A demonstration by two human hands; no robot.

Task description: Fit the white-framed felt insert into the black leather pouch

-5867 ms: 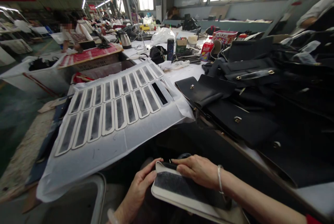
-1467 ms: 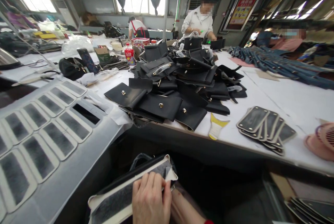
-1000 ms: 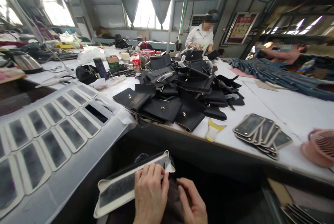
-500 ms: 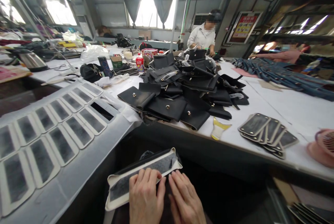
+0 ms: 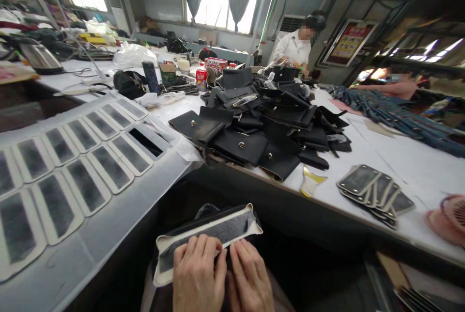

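Low in front of me lies a long rectangular bag panel (image 5: 227, 229), dark grey with a raised cream edge, tilted up to the right. Black material shows behind its far side. Over its near long edge bends my left hand (image 5: 199, 271), fingers closed together and thumb alongside, pinching the edge. My right hand (image 5: 250, 273) is just right of it, its closed fingertips gripping the same edge. The thumbs nearly meet; what lies beneath the fingers is hidden.
Rows of cream-bordered dark panels (image 5: 87, 181) cover the sloping board at left. Ahead, black bags (image 5: 240, 149) with metal clasps are heaped on the white table. Right of them are a thread spool (image 5: 311, 182), stacked panels (image 5: 374, 188) and a pink fan (image 5: 448, 220). A co-worker (image 5: 294, 45) stands behind.
My view has shifted slightly, so the table and its things sit a little differently in the picture. Both hands stay at the panel's near edge, with the right hand's fingers a little closer in.
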